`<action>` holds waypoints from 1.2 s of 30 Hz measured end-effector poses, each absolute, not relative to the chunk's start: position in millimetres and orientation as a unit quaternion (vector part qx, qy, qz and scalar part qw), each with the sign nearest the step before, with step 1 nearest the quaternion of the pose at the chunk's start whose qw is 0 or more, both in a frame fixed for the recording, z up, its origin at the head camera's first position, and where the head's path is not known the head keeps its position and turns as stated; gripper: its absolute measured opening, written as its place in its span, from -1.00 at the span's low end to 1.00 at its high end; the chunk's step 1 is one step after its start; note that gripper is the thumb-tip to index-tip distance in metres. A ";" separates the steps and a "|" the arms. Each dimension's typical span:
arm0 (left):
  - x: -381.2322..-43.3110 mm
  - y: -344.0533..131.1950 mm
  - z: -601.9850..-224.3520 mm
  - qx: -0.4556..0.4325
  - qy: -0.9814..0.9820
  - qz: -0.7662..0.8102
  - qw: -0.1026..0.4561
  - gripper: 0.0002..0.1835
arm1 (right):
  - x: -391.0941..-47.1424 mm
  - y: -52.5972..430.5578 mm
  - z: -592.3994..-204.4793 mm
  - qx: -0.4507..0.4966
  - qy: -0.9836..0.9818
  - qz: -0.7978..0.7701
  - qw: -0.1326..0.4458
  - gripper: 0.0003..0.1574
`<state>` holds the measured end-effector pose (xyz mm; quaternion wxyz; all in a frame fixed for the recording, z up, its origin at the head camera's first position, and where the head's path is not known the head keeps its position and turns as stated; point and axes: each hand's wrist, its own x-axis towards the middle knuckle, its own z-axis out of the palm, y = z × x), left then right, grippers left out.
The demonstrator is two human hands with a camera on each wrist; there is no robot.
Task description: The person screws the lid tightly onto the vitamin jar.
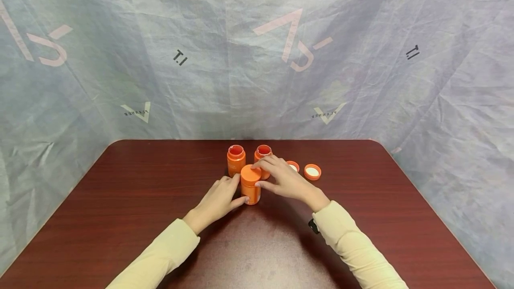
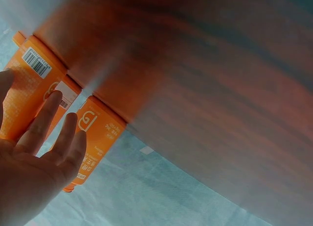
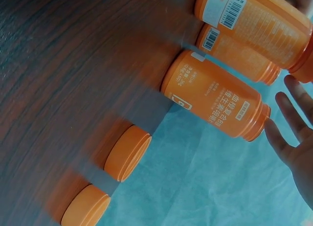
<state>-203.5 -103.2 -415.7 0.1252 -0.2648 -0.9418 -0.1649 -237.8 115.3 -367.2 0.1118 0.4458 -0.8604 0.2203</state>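
An orange bottle [image 1: 251,194] with a screw cap [image 1: 250,174] on top stands upright near the table's middle. My left hand [image 1: 214,200] holds its body, thumb at the lower front and index finger along the left side. From the right, my right hand [image 1: 284,180] grips the cap, thumb at the near edge and fingers at the far edge. Two uncapped orange bottles stand close behind, one on the left [image 1: 236,162] and one on the right [image 3: 215,96]. The right hand partly hides the right one in the head view.
Two loose orange caps lie on the table at the right, white insides up: one farther right [image 1: 312,172] and one [image 1: 294,165] partly behind the right hand. The brown table [image 1: 132,191] ends at a grey printed cloth [image 1: 225,66] behind it.
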 end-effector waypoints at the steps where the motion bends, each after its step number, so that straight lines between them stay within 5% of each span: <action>1: -203.5 -103.3 -415.7 -0.264 -0.942 -0.165 0.125 -0.43 | -237.8 115.4 -367.3 0.446 -0.861 0.219 0.110 -0.50; 36: -208.8 -107.4 -416.5 -0.274 -0.939 -0.161 0.133 -0.43 | -238.8 112.9 -362.7 0.451 -0.860 0.219 0.094 -0.46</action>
